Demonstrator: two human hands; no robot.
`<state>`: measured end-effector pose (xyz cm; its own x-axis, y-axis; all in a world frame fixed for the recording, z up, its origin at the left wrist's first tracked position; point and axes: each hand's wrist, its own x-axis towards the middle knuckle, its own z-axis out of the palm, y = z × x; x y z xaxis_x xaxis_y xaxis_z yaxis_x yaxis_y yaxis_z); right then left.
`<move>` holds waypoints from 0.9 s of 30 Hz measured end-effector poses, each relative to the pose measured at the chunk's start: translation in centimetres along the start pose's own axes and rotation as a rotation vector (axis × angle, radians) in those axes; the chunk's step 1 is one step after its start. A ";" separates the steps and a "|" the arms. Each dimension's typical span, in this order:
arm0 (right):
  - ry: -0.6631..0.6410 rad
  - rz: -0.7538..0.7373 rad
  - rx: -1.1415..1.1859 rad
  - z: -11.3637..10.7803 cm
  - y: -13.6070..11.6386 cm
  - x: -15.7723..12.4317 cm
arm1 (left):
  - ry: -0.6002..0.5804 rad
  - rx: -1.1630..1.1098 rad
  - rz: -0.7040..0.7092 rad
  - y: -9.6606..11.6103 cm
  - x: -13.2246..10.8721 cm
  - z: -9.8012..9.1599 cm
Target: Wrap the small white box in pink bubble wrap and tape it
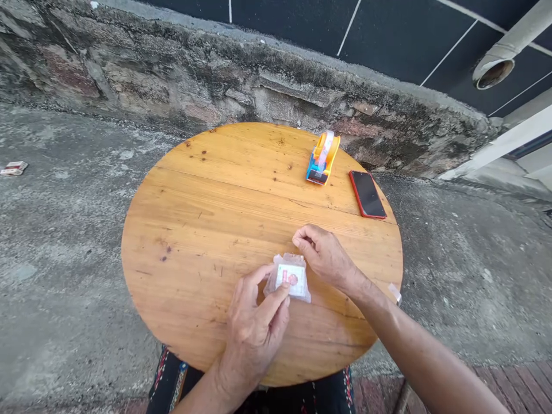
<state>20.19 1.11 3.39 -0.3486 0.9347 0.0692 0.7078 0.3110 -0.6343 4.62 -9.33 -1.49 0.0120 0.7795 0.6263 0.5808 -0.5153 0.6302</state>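
Observation:
A small white box (290, 278) with a pink print on top lies on a sheet of clear plastic wrap (304, 293), which looks like bubble wrap and sticks out around its sides. My left hand (259, 316) grips this box, thumb pressed on its top and index finger at the wrap's upper left edge. Just beyond the box's upper right corner is my right hand (325, 253), thumb and index finger pinched together. Whatever may be between those fingertips is too small to make out.
On the round wooden table (194, 230), a yellow and blue tape dispenser (323, 158) stands at the back right, near a red-cased phone (368, 195). A clear strip (394, 293) hangs at the right edge. Behind runs a stone wall (215, 86).

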 end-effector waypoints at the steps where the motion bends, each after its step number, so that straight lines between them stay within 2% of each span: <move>1: 0.002 0.008 0.010 0.1 0.2 0.2 | -0.001 0.006 0.002 0.1 0.1 0.0; 10: 0.005 0.006 0.041 0.1 0.4 0.3 | -0.045 0.008 -0.010 0.1 -0.1 0.5; 20: 0.039 -0.084 0.092 -2.1 -1.8 -0.2 | -0.043 0.002 0.009 1.0 -0.2 -0.5; 27: 0.046 -0.103 0.106 -3.0 -3.2 -1.0 | 0.028 -0.088 -0.174 1.1 -0.9 -0.4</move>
<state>20.16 -0.32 7.63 -0.3853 0.9066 0.1720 0.5999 0.3877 -0.6999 4.94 -10.77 -1.14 -0.1056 0.8499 0.5163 0.4988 -0.4039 0.7669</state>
